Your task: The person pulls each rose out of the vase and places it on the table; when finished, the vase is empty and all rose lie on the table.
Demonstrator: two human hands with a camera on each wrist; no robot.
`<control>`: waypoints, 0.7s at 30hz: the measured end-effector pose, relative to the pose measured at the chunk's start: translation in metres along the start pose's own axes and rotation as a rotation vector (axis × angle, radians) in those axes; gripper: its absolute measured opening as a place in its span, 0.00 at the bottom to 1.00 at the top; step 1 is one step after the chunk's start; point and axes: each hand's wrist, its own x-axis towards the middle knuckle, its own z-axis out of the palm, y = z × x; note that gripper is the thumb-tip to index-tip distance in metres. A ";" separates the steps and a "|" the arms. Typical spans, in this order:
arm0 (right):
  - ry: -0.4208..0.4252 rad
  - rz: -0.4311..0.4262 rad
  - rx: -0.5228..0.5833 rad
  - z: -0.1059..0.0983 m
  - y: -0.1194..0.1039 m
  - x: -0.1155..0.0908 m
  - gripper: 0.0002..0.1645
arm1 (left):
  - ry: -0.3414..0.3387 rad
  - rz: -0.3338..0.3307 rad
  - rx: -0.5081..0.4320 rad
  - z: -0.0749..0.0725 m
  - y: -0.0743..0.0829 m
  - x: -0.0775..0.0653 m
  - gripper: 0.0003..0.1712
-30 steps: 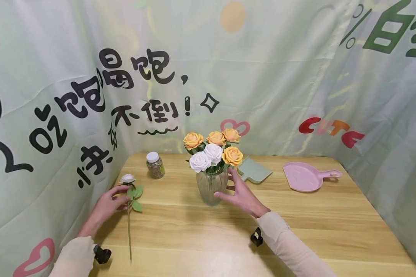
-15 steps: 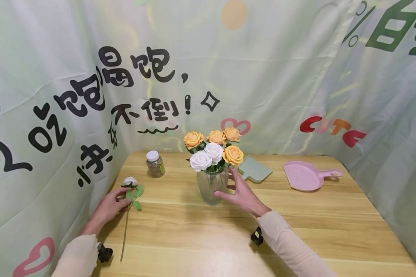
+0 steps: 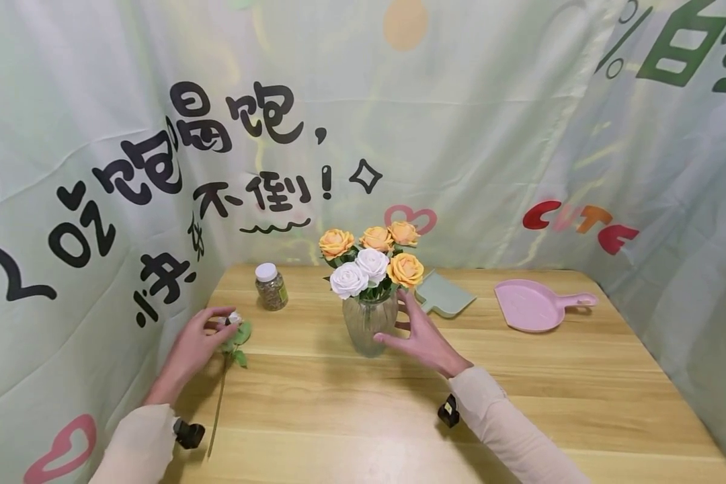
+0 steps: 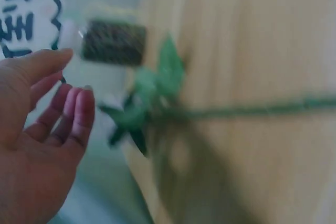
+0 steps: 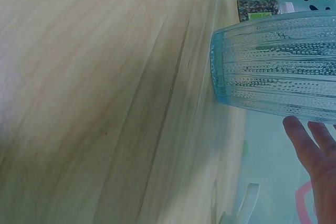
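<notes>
At the table's left, my left hand [image 3: 199, 336] is at the bloom of a white artificial rose [image 3: 236, 317], partly covering it. In the left wrist view, the left hand [image 4: 52, 108] has loosely bent fingers with a gap to the thumb. The rose's green stem [image 4: 252, 109] runs outside that gap, and its bloom is hidden there. My right hand [image 3: 420, 339] holds the right side of a ribbed glass vase [image 3: 366, 329], thumb in front, fingers behind. Orange roses [image 3: 407, 270] and white roses [image 3: 349, 279] stand in the vase. Right fingertips [image 5: 292, 121] meet its glass.
A white-capped jar [image 3: 271, 289] of small grains stands at the back left. Behind the vase lies a grey-green dustpan-like tray [image 3: 450, 296]. A pink pan-shaped tray [image 3: 532, 312] lies on the wooden table [image 3: 550, 390] at right. Printed cloth [image 3: 460, 134] surrounds the back and sides.
The left hand's fingers have shifted from below the rose's bloom up over it. The stem's lower end has swung left. The right hand and vase have stayed put.
</notes>
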 end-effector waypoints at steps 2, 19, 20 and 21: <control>0.001 -0.001 -0.001 0.000 0.000 0.000 0.71 | 0.012 0.057 -0.045 0.005 0.015 0.005 0.28; -0.006 -0.001 0.000 -0.001 -0.002 -0.001 0.72 | -0.061 0.308 -0.373 0.066 0.134 0.032 0.17; -0.004 0.001 0.001 -0.001 -0.002 -0.001 0.73 | -0.075 0.327 -0.400 0.070 0.141 0.034 0.17; -0.004 0.003 0.000 -0.001 -0.001 -0.001 0.73 | -0.088 0.344 -0.428 0.075 0.148 0.035 0.16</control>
